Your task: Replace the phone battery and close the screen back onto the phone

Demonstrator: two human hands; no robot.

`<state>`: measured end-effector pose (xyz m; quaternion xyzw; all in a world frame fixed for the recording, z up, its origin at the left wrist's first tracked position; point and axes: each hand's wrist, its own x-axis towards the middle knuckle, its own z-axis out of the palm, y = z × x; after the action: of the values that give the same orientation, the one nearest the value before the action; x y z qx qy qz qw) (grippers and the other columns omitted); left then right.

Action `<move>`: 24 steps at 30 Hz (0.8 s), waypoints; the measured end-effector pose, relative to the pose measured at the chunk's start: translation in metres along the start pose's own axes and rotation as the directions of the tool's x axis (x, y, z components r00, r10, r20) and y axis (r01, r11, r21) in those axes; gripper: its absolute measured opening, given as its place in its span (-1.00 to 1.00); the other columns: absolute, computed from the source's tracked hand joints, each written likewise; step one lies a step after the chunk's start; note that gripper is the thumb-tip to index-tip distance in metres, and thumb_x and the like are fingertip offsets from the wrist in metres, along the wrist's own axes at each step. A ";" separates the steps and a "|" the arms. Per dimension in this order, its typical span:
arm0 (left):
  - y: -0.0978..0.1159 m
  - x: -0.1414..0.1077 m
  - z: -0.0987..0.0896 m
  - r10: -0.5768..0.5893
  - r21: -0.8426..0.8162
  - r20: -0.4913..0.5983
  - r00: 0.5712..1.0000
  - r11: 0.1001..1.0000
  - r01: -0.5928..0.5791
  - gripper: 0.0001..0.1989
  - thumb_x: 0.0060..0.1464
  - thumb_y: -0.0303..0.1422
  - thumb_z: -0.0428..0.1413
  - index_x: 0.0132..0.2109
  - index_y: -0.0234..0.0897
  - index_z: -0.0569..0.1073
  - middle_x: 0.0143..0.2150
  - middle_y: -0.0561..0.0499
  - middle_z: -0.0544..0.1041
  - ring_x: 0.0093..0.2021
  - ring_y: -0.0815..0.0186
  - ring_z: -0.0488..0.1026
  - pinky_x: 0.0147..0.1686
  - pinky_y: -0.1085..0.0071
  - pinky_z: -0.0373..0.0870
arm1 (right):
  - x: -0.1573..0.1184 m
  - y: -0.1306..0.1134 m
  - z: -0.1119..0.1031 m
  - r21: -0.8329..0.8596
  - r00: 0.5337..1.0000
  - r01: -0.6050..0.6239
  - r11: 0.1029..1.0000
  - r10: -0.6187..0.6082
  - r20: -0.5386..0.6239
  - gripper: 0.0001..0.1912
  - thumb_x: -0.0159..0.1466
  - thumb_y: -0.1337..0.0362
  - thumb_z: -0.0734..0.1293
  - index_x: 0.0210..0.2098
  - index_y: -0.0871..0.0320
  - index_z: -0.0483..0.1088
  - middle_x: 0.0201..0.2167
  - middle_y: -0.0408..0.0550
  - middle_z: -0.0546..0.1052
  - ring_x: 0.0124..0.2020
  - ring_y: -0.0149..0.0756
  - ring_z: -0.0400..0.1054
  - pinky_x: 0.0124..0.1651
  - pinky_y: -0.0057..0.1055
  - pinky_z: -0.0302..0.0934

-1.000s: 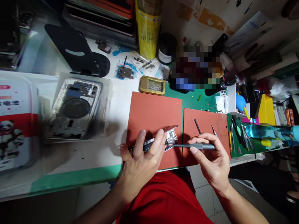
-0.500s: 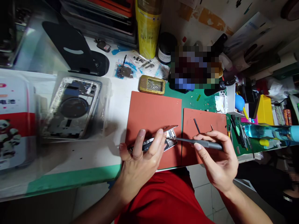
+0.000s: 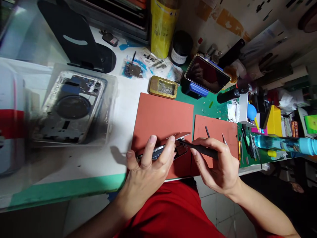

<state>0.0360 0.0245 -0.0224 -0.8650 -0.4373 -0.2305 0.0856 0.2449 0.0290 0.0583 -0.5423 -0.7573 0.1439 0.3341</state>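
Note:
My left hand (image 3: 148, 165) grips an opened phone (image 3: 179, 147) that lies on a red-brown mat (image 3: 160, 115), fingers curled over its edge; the screen is lifted a little at the far side. My right hand (image 3: 218, 165) holds a dark grey screwdriver (image 3: 203, 150) almost flat, its tip inside the right end of the phone. A second red-brown mat (image 3: 218, 130) lies under my right hand, with a loose black bit (image 3: 207, 131) and tweezers (image 3: 224, 138) on it.
A clear plastic box with a phone frame (image 3: 71, 107) sits at the left. Behind the mats are a gold screw tin (image 3: 162, 87), a yellow can (image 3: 162, 28), a black jar (image 3: 181, 48) and a phone on a stand (image 3: 206, 74). Tools and a blue bottle (image 3: 282, 143) crowd the right.
My right hand has moved left and closer to the phone, and the screwdriver tip now sits deeper in its right end. My left hand has kept its grip.

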 end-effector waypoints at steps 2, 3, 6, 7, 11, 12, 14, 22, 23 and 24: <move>0.000 0.000 0.000 0.002 0.003 0.001 1.000 1.000 -0.002 -0.67 0.32 -0.24 0.33 0.19 -0.12 0.68 0.66 -0.04 0.13 0.71 -0.27 -0.42 0.62 -0.37 -0.53 | 0.000 -0.001 0.000 0.000 1.000 0.005 1.000 -0.005 0.007 -0.41 0.39 0.51 0.43 0.33 0.01 0.33 -0.04 0.00 0.69 -0.09 -0.14 0.72 -0.06 -0.26 0.72; 0.000 -0.001 0.000 0.001 0.004 -0.005 1.000 1.000 -0.001 -0.67 0.33 -0.24 0.33 0.19 -0.13 0.68 0.66 -0.05 0.12 0.71 -0.27 -0.42 0.62 -0.36 -0.53 | 0.001 -0.001 0.000 -0.001 1.000 0.012 1.000 -0.012 0.009 -0.42 0.39 0.52 0.43 0.33 0.02 0.33 -0.05 0.01 0.69 -0.09 -0.15 0.71 -0.06 -0.27 0.72; 0.000 -0.001 0.002 -0.004 -0.015 -0.028 1.000 1.000 0.004 -0.70 0.32 -0.25 0.33 0.16 -0.10 0.69 0.64 -0.03 0.19 0.72 -0.24 -0.40 0.62 -0.36 -0.52 | 0.002 0.000 0.001 -0.015 1.000 0.023 1.000 -0.023 0.013 -0.44 0.40 0.52 0.43 0.32 0.03 0.33 -0.06 0.01 0.68 -0.09 -0.17 0.71 -0.07 -0.28 0.72; 0.000 -0.001 0.003 -0.007 -0.024 -0.036 0.999 1.000 0.007 -0.71 0.32 -0.26 0.34 0.15 -0.08 0.70 0.62 -0.03 0.23 0.72 -0.23 -0.40 0.62 -0.36 -0.52 | 0.002 0.000 0.001 -0.019 1.000 0.021 1.000 -0.021 0.014 -0.45 0.41 0.51 0.42 0.31 0.03 0.33 -0.06 0.01 0.68 -0.09 -0.17 0.71 -0.06 -0.27 0.72; 0.000 0.000 0.004 -0.012 -0.022 -0.041 0.999 1.000 0.011 -0.71 0.34 -0.27 0.31 0.17 -0.10 0.69 0.63 -0.01 0.21 0.72 -0.21 -0.41 0.63 -0.34 -0.52 | 0.002 0.001 0.002 -0.014 0.999 0.029 0.999 -0.029 0.015 -0.45 0.40 0.52 0.43 0.31 0.07 0.33 -0.05 0.02 0.68 -0.08 -0.19 0.70 -0.03 -0.31 0.71; -0.001 0.000 0.004 -0.011 -0.011 -0.037 0.999 1.000 0.011 -0.71 0.35 -0.26 0.31 0.17 -0.10 0.69 0.64 -0.01 0.17 0.72 -0.21 -0.41 0.63 -0.32 -0.53 | 0.002 0.001 0.002 -0.013 0.999 0.028 1.000 -0.028 0.015 -0.46 0.40 0.53 0.43 0.30 0.07 0.33 -0.05 0.02 0.68 -0.07 -0.19 0.70 -0.03 -0.32 0.70; -0.001 0.001 0.003 -0.007 0.011 -0.030 1.000 1.000 0.007 -0.68 0.35 -0.24 0.31 0.19 -0.12 0.68 0.68 -0.01 0.07 0.72 -0.23 -0.42 0.64 -0.28 -0.54 | 0.002 0.001 0.001 -0.016 0.999 0.028 0.999 -0.027 0.018 -0.47 0.41 0.52 0.42 0.30 0.06 0.34 -0.05 0.01 0.68 -0.08 -0.20 0.70 -0.04 -0.31 0.70; 0.000 -0.001 -0.001 0.008 0.001 0.014 1.000 1.000 -0.008 -0.69 0.30 -0.35 0.31 0.15 -0.14 0.69 0.65 -0.05 0.13 0.71 -0.29 -0.44 0.61 -0.37 -0.54 | 0.015 -0.003 -0.004 -0.093 0.991 0.074 0.993 -0.063 0.116 -0.52 0.46 0.47 0.38 0.30 0.02 0.31 -0.06 -0.01 0.71 -0.14 -0.17 0.70 -0.15 -0.26 0.66; 0.000 -0.002 0.000 0.007 -0.005 0.015 1.000 1.000 -0.007 -0.73 0.28 -0.38 0.31 0.10 -0.13 0.71 0.64 -0.05 0.17 0.71 -0.29 -0.44 0.61 -0.40 -0.54 | 0.019 -0.002 -0.005 -0.120 0.987 0.106 0.987 -0.089 0.133 -0.55 0.48 0.44 0.39 0.29 0.02 0.31 -0.08 -0.03 0.71 -0.18 -0.19 0.70 -0.19 -0.28 0.63; 0.000 -0.003 0.001 0.006 -0.011 0.009 1.000 1.000 -0.006 -0.76 0.27 -0.42 0.30 0.04 -0.12 0.72 0.62 -0.04 0.20 0.71 -0.28 -0.43 0.61 -0.41 -0.54 | 0.024 -0.002 -0.006 -0.149 0.980 0.150 0.977 -0.127 0.154 -0.58 0.49 0.42 0.39 0.27 0.03 0.32 -0.12 -0.05 0.72 -0.23 -0.20 0.69 -0.23 -0.30 0.60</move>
<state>0.0348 0.0227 -0.0243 -0.8677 -0.4339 -0.2290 0.0797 0.2428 0.0492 0.0719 -0.5015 -0.8245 0.0979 0.2432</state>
